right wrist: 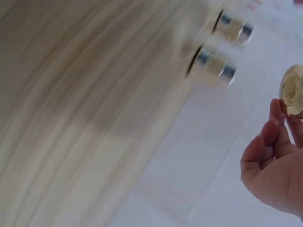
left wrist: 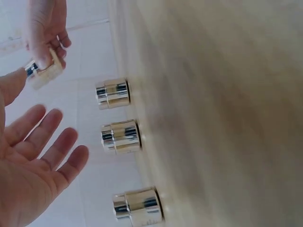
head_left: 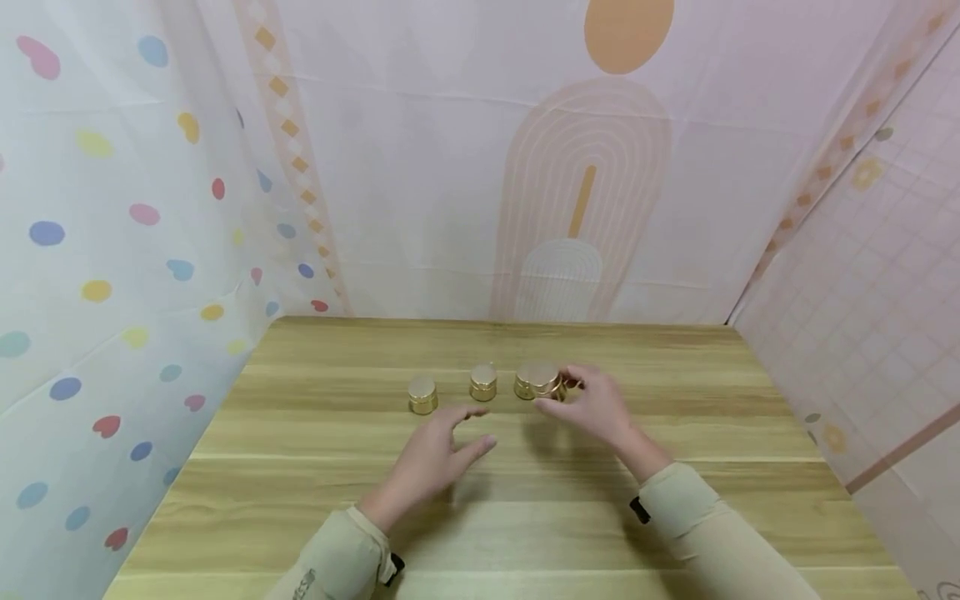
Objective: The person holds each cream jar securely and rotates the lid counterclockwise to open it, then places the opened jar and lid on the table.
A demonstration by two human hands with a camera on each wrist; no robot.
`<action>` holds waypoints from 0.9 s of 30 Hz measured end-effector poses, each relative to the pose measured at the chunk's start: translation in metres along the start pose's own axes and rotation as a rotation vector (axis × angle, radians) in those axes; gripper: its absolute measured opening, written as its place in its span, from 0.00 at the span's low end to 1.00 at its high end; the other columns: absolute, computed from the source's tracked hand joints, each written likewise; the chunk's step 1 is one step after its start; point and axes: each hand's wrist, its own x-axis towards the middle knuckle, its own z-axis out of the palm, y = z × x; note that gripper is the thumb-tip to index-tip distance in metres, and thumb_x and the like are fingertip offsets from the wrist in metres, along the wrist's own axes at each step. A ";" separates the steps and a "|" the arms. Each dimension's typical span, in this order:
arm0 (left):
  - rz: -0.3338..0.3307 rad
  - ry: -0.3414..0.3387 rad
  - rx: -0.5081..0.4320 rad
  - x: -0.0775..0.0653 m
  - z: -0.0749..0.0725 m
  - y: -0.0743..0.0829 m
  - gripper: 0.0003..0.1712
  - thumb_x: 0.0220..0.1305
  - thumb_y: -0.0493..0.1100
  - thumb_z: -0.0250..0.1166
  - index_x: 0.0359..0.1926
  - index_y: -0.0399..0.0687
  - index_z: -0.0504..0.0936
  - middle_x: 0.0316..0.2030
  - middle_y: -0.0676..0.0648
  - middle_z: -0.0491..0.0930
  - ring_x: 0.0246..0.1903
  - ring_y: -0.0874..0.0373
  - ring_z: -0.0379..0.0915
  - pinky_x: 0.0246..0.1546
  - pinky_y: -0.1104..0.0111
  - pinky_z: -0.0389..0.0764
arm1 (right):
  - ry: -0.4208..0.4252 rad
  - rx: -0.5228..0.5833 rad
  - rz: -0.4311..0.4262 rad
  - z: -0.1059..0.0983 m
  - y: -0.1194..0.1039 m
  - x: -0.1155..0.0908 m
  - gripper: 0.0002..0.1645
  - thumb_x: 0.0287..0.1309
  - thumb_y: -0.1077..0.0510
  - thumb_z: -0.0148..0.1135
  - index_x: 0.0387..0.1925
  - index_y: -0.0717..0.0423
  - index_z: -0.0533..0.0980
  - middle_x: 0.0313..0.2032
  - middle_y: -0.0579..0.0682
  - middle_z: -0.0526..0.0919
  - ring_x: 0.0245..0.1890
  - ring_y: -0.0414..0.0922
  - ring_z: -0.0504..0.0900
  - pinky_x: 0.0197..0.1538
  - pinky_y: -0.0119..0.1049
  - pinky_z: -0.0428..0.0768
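Three small round gold jars with lids stand upright on the wooden table: a left jar (head_left: 423, 396), a middle jar (head_left: 483, 383) and a right jar (head_left: 522, 385). A fourth gold jar (head_left: 546, 382) is pinched between the thumb and fingers of my right hand (head_left: 597, 408), raised off the table, and overlaps the right jar in the head view. Its round flat base (right wrist: 292, 90) shows in the right wrist view. Holding nothing, my left hand (head_left: 427, 458) hovers in front of the left and middle jars with thumb and fingers spread apart.
The wooden table (head_left: 525, 517) reaches back to a pale cloth backdrop (head_left: 420, 192) with an arch print. Dotted cloth (head_left: 135, 250) hangs on the left and a grid-patterned cloth (head_left: 862, 275) on the right. Both forearms wear light sleeves, with a dark strap near each wrist.
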 end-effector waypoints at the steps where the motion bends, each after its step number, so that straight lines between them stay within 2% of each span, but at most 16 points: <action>1: 0.013 0.020 -0.016 0.003 -0.001 0.002 0.29 0.69 0.50 0.74 0.67 0.45 0.82 0.63 0.43 0.85 0.65 0.44 0.80 0.68 0.46 0.80 | -0.016 0.012 -0.027 0.003 -0.004 0.000 0.12 0.54 0.51 0.83 0.35 0.46 0.85 0.31 0.41 0.87 0.39 0.46 0.82 0.46 0.41 0.81; 4: 0.037 0.048 -0.075 0.015 -0.003 0.008 0.32 0.68 0.52 0.75 0.69 0.48 0.81 0.64 0.44 0.85 0.66 0.44 0.79 0.69 0.46 0.79 | -0.078 0.067 -0.096 0.013 -0.015 -0.001 0.13 0.55 0.52 0.83 0.40 0.47 0.87 0.32 0.39 0.88 0.36 0.42 0.82 0.45 0.47 0.85; 7: 0.068 0.059 -0.108 0.024 -0.004 0.014 0.31 0.67 0.53 0.76 0.68 0.51 0.82 0.65 0.47 0.85 0.68 0.47 0.78 0.70 0.48 0.79 | -0.125 0.083 -0.158 0.021 -0.023 -0.003 0.13 0.57 0.52 0.82 0.42 0.47 0.88 0.33 0.39 0.88 0.36 0.40 0.83 0.47 0.48 0.87; 10: 0.119 0.070 -0.118 0.032 -0.002 0.017 0.28 0.65 0.50 0.78 0.63 0.51 0.84 0.60 0.50 0.87 0.64 0.52 0.82 0.66 0.52 0.82 | -0.150 0.078 -0.212 0.025 -0.028 -0.004 0.09 0.58 0.52 0.80 0.39 0.43 0.87 0.34 0.38 0.89 0.38 0.40 0.84 0.48 0.42 0.86; 12: 0.154 0.075 -0.119 0.035 0.000 0.019 0.26 0.64 0.47 0.79 0.61 0.49 0.86 0.56 0.49 0.89 0.59 0.53 0.85 0.62 0.53 0.84 | -0.167 0.079 -0.222 0.027 -0.029 -0.005 0.08 0.59 0.53 0.80 0.39 0.42 0.87 0.36 0.38 0.90 0.40 0.39 0.84 0.48 0.37 0.84; 16: 0.171 0.056 -0.112 0.037 0.001 0.020 0.26 0.63 0.44 0.79 0.60 0.45 0.87 0.54 0.46 0.90 0.56 0.49 0.86 0.60 0.48 0.85 | -0.199 0.093 -0.174 0.028 -0.028 -0.007 0.07 0.60 0.52 0.78 0.40 0.41 0.87 0.38 0.38 0.91 0.42 0.39 0.83 0.48 0.35 0.82; 21: 0.168 0.002 -0.027 0.039 -0.002 0.019 0.28 0.64 0.47 0.78 0.64 0.47 0.86 0.58 0.46 0.89 0.58 0.48 0.84 0.59 0.47 0.85 | -0.232 0.103 -0.139 0.026 -0.025 -0.009 0.10 0.62 0.50 0.77 0.44 0.42 0.87 0.35 0.39 0.88 0.39 0.44 0.81 0.40 0.30 0.79; 24: 0.207 -0.052 0.108 0.041 -0.006 0.018 0.29 0.67 0.52 0.76 0.67 0.51 0.84 0.60 0.46 0.88 0.60 0.48 0.82 0.64 0.47 0.82 | -0.241 0.097 -0.158 0.026 -0.024 -0.009 0.15 0.63 0.50 0.77 0.51 0.44 0.87 0.33 0.40 0.86 0.36 0.45 0.81 0.37 0.29 0.78; 27: 0.272 -0.107 0.266 0.043 -0.011 0.017 0.30 0.71 0.57 0.71 0.69 0.53 0.82 0.62 0.44 0.86 0.65 0.44 0.78 0.71 0.42 0.74 | -0.241 0.072 -0.197 0.026 -0.024 -0.010 0.17 0.64 0.51 0.76 0.53 0.46 0.87 0.33 0.40 0.86 0.34 0.43 0.81 0.38 0.31 0.81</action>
